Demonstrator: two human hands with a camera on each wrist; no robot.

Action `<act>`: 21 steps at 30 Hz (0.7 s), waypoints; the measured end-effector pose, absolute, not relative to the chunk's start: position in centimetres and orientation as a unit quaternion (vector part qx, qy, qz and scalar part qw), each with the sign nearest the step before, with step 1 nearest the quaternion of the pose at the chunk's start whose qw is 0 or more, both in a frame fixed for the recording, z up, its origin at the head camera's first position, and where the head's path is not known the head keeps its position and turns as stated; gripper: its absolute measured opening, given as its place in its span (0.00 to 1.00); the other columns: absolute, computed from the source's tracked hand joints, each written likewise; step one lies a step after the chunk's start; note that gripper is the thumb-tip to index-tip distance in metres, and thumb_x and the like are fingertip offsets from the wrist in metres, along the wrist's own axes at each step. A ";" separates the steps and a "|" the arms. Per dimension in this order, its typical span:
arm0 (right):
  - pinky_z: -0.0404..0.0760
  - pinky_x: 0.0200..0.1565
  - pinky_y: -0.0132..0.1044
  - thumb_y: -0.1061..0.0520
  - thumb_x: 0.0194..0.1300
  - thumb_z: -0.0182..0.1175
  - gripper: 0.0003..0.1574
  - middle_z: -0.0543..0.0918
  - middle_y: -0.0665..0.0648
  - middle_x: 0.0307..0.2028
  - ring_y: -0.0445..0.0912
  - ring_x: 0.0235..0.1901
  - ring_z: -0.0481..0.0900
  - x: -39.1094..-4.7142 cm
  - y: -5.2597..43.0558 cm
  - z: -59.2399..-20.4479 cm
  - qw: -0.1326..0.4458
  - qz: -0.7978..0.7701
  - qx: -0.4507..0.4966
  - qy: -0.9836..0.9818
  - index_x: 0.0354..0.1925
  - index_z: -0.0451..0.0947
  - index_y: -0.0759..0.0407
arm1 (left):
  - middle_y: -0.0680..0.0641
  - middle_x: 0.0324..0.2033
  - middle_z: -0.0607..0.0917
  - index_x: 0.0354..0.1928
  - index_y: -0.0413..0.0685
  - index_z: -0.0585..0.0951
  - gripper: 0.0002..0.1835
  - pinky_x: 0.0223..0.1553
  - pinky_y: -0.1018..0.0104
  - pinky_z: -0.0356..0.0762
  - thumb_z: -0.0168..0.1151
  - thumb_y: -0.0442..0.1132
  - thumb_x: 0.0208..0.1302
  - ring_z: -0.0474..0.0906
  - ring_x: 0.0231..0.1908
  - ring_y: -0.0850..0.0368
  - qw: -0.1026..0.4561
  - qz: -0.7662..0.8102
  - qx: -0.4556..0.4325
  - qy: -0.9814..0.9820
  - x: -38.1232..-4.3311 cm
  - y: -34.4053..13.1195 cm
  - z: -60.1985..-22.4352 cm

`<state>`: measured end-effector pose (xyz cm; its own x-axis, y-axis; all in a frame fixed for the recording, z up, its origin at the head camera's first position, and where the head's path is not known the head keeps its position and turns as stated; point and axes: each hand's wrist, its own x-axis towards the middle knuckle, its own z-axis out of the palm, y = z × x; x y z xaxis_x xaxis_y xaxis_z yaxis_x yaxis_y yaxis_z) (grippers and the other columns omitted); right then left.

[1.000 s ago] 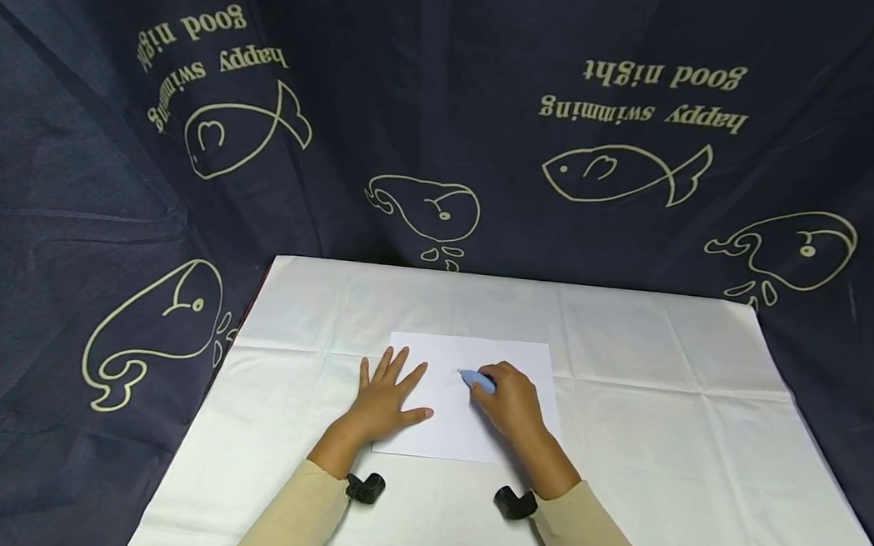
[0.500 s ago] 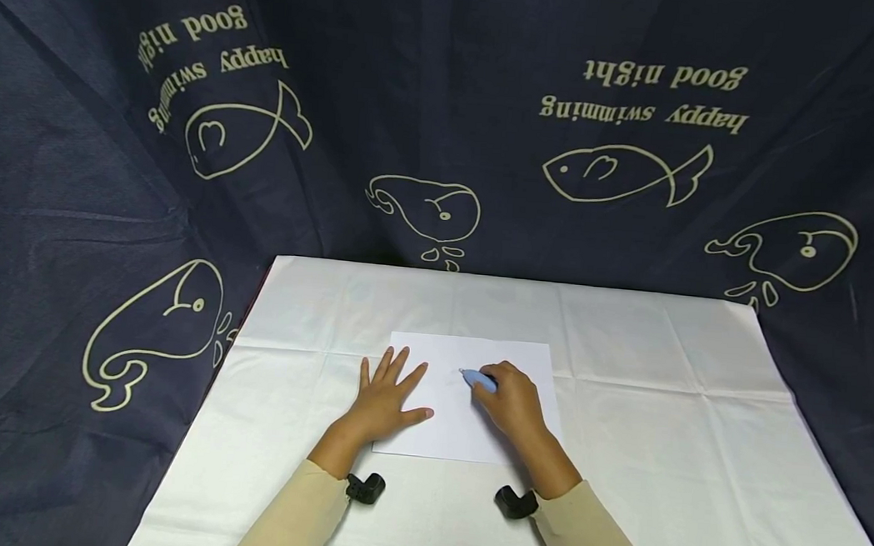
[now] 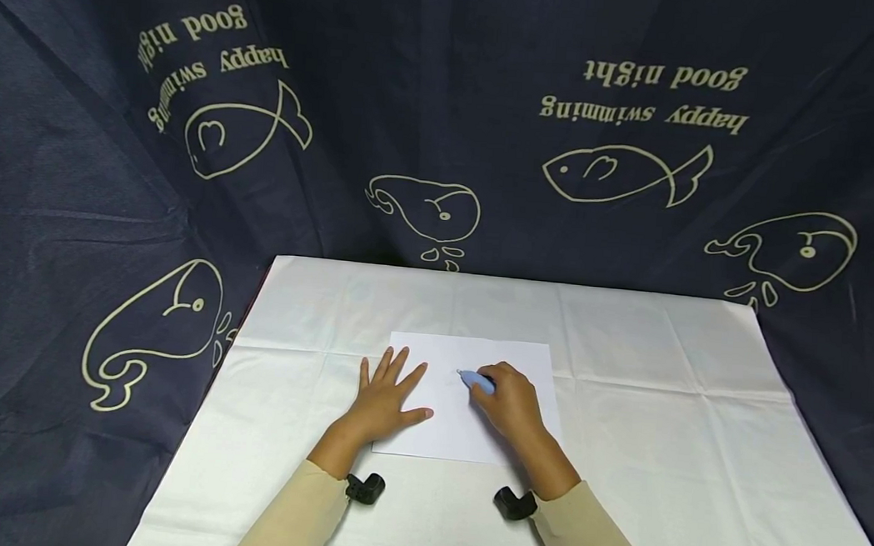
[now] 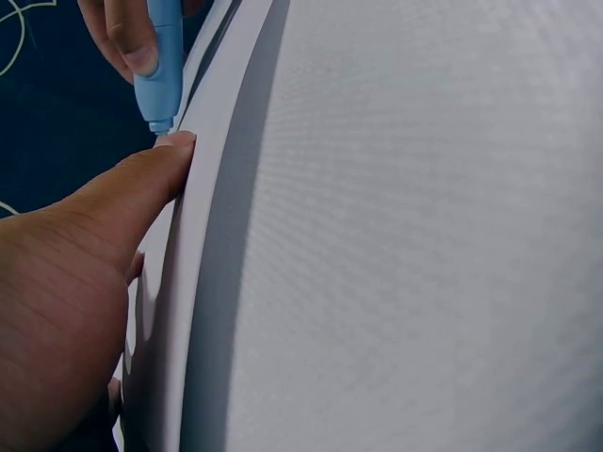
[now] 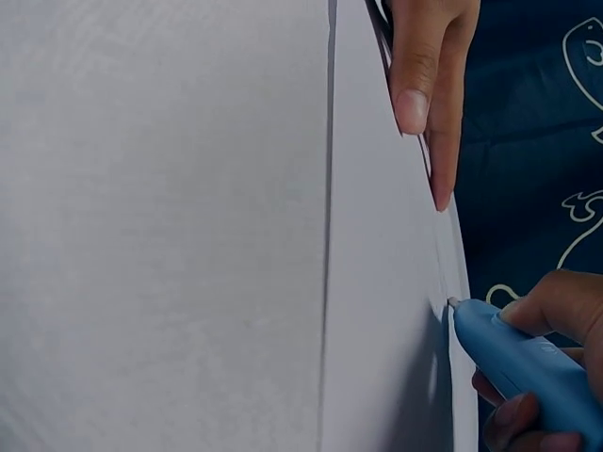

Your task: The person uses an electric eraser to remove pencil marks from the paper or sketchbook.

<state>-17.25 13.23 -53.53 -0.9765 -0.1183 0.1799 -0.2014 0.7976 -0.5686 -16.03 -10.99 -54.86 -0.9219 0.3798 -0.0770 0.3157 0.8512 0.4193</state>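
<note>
A sheet of white paper (image 3: 464, 442) lies flat on the cloth. Spread fingers of my left hand (image 3: 382, 403) rest on its left part. Over the paper's right half, my right hand (image 3: 510, 399) grips a thick light-blue pen-shaped tool (image 3: 479, 382). In the right wrist view, fingers and thumb wrap the tool (image 5: 518, 358), whose small metal tip meets the paper. Faint marks show on the sheet near that tip. The left wrist view has the left thumb (image 4: 122, 202) on the paper, with the blue tool (image 4: 162, 66) beyond it.
A creased white cloth (image 3: 644, 453) covers the table. Behind and to the left hangs a dark blue curtain (image 3: 449, 82) with fish and whale drawings. Black wrist cameras (image 3: 366, 488) sit at both sleeves.
The tool's tip has shifted slightly right and then back left in small strokes, with the right hand. My left hand and the paper stay put.
</note>
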 end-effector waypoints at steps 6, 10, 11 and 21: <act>0.84 0.44 0.51 0.56 0.60 0.70 0.15 0.88 0.59 0.40 0.54 0.40 0.86 -17.2 13.0 -53.2 0.063 0.309 0.081 -0.945 0.45 0.87 0.61 | 0.41 0.81 0.47 0.79 0.60 0.60 0.43 0.73 0.25 0.29 0.58 0.67 0.67 0.34 0.81 0.36 0.079 0.203 0.182 0.959 -16.0 -11.0 -54.9; 0.85 0.44 0.50 0.56 0.60 0.70 0.15 0.88 0.58 0.39 0.53 0.39 0.86 -17.1 12.6 -53.2 0.050 0.311 0.092 -0.945 0.45 0.87 0.62 | 0.41 0.81 0.46 0.79 0.61 0.59 0.43 0.73 0.25 0.29 0.57 0.67 0.67 0.34 0.81 0.36 0.079 0.202 0.182 0.959 -16.1 -11.0 -54.9; 0.85 0.44 0.50 0.56 0.60 0.70 0.15 0.88 0.59 0.39 0.53 0.39 0.86 -17.1 12.6 -53.2 0.053 0.310 0.092 -0.945 0.45 0.87 0.62 | 0.41 0.81 0.46 0.79 0.60 0.59 0.43 0.73 0.25 0.29 0.57 0.67 0.68 0.34 0.81 0.36 0.079 0.202 0.183 0.959 -16.1 -11.0 -55.0; 0.85 0.45 0.50 0.55 0.61 0.70 0.16 0.88 0.59 0.40 0.53 0.40 0.87 -17.1 12.6 -53.3 0.046 0.313 0.096 -0.944 0.46 0.87 0.62 | 0.41 0.81 0.46 0.79 0.61 0.59 0.43 0.73 0.25 0.29 0.57 0.67 0.67 0.34 0.81 0.37 0.080 0.200 0.183 0.959 -16.1 -11.1 -55.1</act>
